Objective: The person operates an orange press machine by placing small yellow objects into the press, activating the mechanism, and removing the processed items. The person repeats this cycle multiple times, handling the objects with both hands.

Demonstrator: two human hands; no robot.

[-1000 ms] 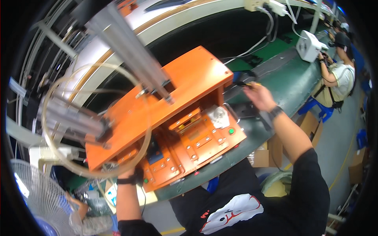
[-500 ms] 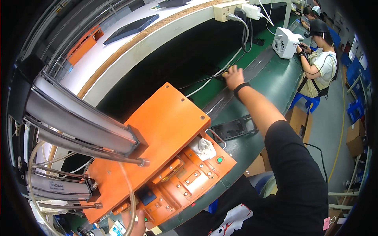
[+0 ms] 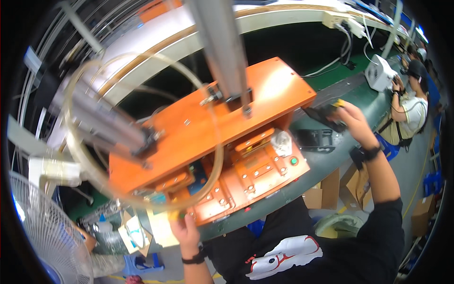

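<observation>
My right hand [image 3: 355, 124] grips a dark plastic part [image 3: 326, 115], blurred by motion, over the green bench to the right of the orange press [image 3: 208, 128]. Something yellow covers a fingertip of that hand. My left hand [image 3: 187, 232] is at the press's front left corner, its thumb and a yellow-covered finger apart beside a green button [image 3: 182, 215]; I see nothing held in it. On the press's lower plate lies a crumpled white cloth [image 3: 282, 143], near another green button [image 3: 294, 161]. A black plastic tray-like piece [image 3: 316, 140] rests on the bench beside the press.
Air cylinders [image 3: 220, 47] stand on the press, and a clear hose [image 3: 71, 118] loops before it. A white fan [image 3: 378, 73] and a co-worker [image 3: 411, 106] are at the right. Cardboard boxes [image 3: 326, 189] stand below; a large fan [image 3: 42, 232] is lower left.
My right hand has come back from the far side of the bench and now carries the dark plastic part. My left hand shows more fully at the press corner. The whole view has swung.
</observation>
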